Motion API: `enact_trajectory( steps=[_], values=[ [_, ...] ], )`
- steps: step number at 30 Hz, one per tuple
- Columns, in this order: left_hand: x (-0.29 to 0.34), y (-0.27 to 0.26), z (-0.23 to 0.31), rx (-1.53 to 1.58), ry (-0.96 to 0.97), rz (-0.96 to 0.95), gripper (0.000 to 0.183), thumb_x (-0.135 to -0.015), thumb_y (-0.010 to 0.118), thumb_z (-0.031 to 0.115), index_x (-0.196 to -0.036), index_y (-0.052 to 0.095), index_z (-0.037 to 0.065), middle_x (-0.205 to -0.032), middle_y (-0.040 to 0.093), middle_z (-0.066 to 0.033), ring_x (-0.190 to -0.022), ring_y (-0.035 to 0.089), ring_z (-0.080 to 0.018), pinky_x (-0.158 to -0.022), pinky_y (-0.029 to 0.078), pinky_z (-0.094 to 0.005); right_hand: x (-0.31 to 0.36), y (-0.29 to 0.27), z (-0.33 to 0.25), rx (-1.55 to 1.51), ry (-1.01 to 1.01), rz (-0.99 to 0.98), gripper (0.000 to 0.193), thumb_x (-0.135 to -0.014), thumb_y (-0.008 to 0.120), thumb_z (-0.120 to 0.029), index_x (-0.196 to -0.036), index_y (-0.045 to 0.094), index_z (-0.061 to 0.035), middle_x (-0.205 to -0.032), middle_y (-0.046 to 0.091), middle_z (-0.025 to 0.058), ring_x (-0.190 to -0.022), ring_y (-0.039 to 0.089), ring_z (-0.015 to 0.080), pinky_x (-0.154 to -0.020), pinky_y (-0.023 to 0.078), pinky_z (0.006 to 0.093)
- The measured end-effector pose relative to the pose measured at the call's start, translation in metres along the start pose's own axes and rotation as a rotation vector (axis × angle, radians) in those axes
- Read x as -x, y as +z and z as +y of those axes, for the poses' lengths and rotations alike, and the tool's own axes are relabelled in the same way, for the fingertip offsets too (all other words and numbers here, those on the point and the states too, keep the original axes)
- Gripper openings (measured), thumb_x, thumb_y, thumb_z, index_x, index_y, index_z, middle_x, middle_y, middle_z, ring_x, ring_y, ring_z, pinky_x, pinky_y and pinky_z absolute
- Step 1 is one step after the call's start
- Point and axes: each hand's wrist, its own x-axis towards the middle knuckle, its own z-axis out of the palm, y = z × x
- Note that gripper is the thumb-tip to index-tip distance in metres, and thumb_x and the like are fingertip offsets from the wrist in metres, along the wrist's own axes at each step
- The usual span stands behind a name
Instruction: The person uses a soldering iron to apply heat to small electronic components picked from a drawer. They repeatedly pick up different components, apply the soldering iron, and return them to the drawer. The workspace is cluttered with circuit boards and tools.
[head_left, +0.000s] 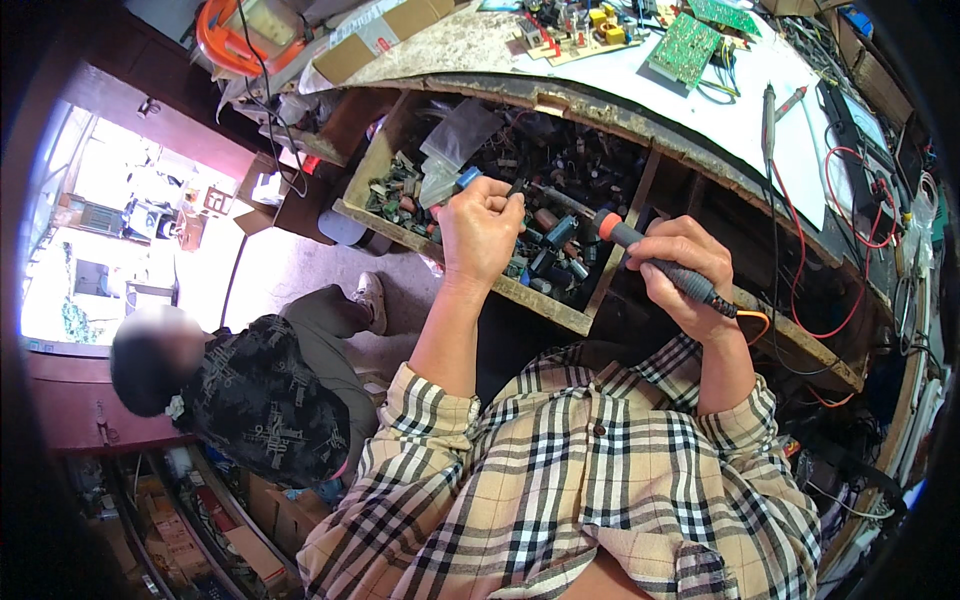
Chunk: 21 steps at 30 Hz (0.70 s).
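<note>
My right hand (pixel 688 262) is wrapped round the grey and orange handle of a soldering iron (pixel 622 232). Its metal tip points left, over an open wooden drawer (pixel 560 313) full of loose electronic components (pixel 562 232). My left hand (pixel 482 228) is closed in a pinch above the drawer's front. A small dark piece (pixel 517 187) shows at its fingertips, close to the iron's tip; its kind cannot be made out. A blue block-shaped part (pixel 467 177) appears beside the left knuckles; whether the hand touches it is unclear.
A clear plastic bag (pixel 462 135) lies in the drawer. On the bench above are a green circuit board (pixel 684 50), a board with yellow parts (pixel 605 25), test probes (pixel 769 125) and red leads (pixel 795 250). At left, a person in dark clothing (pixel 275 400) sits near the doorway.
</note>
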Motion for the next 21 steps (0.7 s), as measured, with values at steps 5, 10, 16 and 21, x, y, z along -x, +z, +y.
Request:
enact_trajectory(
  steps=[5,10,16,21],
  values=[
    [0.0003,0.0015,-0.0023,0.025,0.015,0.007,0.012,-0.086,0.070,0.004,-0.089,0.066,-0.006,-0.071,0.071,-0.0101,-0.059,0.067,-0.0115,-0.055,0.052,-0.0251,0.0002,0.0022,-0.0004,-0.039,0.013,0.004,0.025,-0.074,0.068,-0.005,-0.097,0.076,-0.0073,-0.088,0.068,0.0069,-0.077,0.066,0.0171,-0.069,0.056,0.0321],
    [0.0000,0.0027,-0.0017,0.028,-0.003,0.018,0.010,-0.085,0.071,0.005,-0.086,0.067,-0.004,-0.069,0.071,-0.0095,-0.058,0.066,-0.0111,-0.055,0.051,-0.0257,0.0010,0.0007,0.0019,-0.085,-0.002,0.021,0.025,-0.074,0.068,-0.005,-0.098,0.075,-0.0064,-0.087,0.068,0.0072,-0.077,0.066,0.0171,-0.071,0.056,0.0323],
    [0.0001,0.0024,-0.0033,0.050,-0.016,0.017,0.010,-0.086,0.071,0.005,-0.087,0.067,-0.004,-0.070,0.071,-0.0094,-0.058,0.067,-0.0110,-0.055,0.052,-0.0255,0.0006,0.0007,-0.0001,-0.052,0.007,0.004,0.025,-0.074,0.068,-0.004,-0.098,0.075,-0.0068,-0.087,0.068,0.0071,-0.077,0.067,0.0170,-0.070,0.056,0.0319],
    [0.0005,0.0028,-0.0015,0.064,-0.030,0.016,0.010,-0.086,0.071,0.006,-0.087,0.067,-0.004,-0.070,0.072,-0.0095,-0.059,0.067,-0.0110,-0.055,0.052,-0.0256,0.0002,0.0012,-0.0006,0.018,0.011,0.012,0.026,-0.074,0.068,-0.004,-0.099,0.076,-0.0080,-0.087,0.068,0.0071,-0.077,0.067,0.0171,-0.069,0.056,0.0313]
  ],
)
